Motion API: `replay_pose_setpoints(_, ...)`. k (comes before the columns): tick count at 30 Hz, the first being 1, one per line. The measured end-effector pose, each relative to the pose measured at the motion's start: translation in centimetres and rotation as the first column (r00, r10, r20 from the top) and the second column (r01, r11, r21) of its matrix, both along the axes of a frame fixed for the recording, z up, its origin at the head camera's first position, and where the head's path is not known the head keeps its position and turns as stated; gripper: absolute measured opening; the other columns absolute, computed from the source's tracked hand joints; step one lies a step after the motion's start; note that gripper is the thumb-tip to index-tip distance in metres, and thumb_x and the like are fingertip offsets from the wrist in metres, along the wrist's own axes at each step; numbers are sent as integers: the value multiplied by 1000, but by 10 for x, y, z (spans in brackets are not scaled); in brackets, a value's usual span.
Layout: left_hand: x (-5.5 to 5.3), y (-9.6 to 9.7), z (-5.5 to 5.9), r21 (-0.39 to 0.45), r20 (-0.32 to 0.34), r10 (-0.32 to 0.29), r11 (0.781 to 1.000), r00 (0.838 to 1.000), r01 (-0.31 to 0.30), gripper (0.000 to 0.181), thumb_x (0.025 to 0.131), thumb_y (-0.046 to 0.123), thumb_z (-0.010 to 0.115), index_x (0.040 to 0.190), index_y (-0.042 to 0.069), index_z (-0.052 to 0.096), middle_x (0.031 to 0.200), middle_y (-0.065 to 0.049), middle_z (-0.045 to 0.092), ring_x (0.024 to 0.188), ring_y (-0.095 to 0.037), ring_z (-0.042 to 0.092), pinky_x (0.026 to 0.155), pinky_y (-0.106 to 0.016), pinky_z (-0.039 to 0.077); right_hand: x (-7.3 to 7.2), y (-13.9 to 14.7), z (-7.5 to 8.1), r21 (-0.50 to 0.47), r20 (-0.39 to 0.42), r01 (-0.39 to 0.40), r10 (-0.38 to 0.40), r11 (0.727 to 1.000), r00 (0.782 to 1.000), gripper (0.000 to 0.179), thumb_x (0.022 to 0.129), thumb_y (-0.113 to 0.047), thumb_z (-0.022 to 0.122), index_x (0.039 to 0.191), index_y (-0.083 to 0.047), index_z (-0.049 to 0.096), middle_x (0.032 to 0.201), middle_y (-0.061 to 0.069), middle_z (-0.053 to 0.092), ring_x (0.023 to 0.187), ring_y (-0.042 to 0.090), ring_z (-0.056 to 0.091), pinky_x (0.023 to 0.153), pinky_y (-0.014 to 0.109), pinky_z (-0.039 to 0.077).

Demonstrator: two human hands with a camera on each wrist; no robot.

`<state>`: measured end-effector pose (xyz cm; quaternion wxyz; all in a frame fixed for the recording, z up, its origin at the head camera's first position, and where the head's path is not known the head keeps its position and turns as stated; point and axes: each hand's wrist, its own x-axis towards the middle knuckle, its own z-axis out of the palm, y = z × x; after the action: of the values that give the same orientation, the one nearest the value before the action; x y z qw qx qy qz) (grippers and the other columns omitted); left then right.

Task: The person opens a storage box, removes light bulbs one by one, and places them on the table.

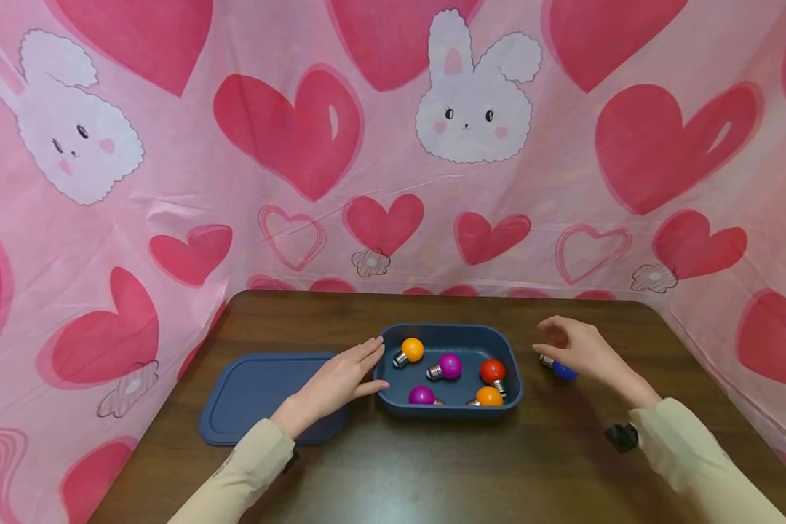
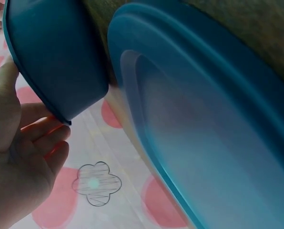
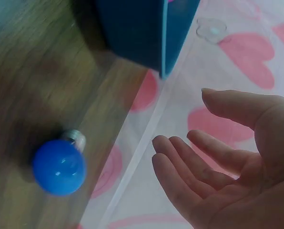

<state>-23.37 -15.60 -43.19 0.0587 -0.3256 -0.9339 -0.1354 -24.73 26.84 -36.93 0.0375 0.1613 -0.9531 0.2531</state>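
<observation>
A dark blue rectangular box (image 1: 447,412) holds several small light bulbs: an orange bulb (image 1: 412,350), a purple bulb (image 1: 450,366), a red bulb (image 1: 493,371), a second purple bulb (image 1: 422,395) and a second orange bulb (image 1: 490,397). My left hand (image 1: 336,377) rests at the box's left rim, its fingers and thumb extended along it. To the right of the box, my right hand (image 1: 583,351) hovers over a blue bulb (image 1: 565,370) lying on the table. In the right wrist view its fingers are spread, apart from the blue bulb (image 3: 59,167), with nothing between them.
A flat blue lid (image 1: 262,400) lies on the brown wooden table (image 1: 432,473), left of the box and partly beneath the left forearm in the head view. A pink cloth (image 1: 393,167) with hearts and rabbits hangs behind the table and along its sides.
</observation>
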Motion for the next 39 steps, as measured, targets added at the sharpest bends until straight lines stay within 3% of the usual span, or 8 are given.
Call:
replay_pose_setpoints(9, -1, 0, -1, -11, -25, -11, 1000, 1000, 10, 72, 92, 48, 64, 146, 4, 48, 155, -12, 44, 138, -31, 50, 107, -45, 49, -6, -27, 2, -4, -15, -116, 116, 993, 993, 39, 86, -20, 76, 114, 4, 64, 109, 22, 70, 87, 28, 71, 78, 43, 62)
replay_pose_setpoints(21, -2, 1, 0, 10, -7, 0, 1000, 1000, 0, 71, 92, 46, 66, 146, 4, 48, 156, -11, 44, 139, -31, 49, 107, -45, 50, -16, -66, -4, -49, 102, -241, 245, 969, 964, 35, 86, -16, 76, 113, 4, 64, 110, 21, 70, 89, 25, 71, 77, 35, 63)
replay_pose_setpoints(29, -1, 2, 2, 8, 1, -5, 1000, 1000, 5, 72, 92, 47, 64, 147, 4, 47, 157, -11, 43, 140, -31, 49, 107, -45, 50, -25, -83, -15, -36, 172, -278, 280, 960, 944, 35, 86, -14, 76, 114, 4, 64, 115, 25, 68, 93, 29, 71, 80, 38, 62)
replay_pose_setpoints(39, 0, 1, 0, 2, -8, -12, 1000, 1000, 12, 71, 92, 46, 65, 146, 3, 47, 156, -12, 44, 139, -31, 50, 106, -45, 50, -31, -104, -18, 3, 211, -313, 305, 950, 929, 39, 85, -11, 77, 117, 7, 63, 115, 25, 68, 93, 30, 71, 85, 40, 61)
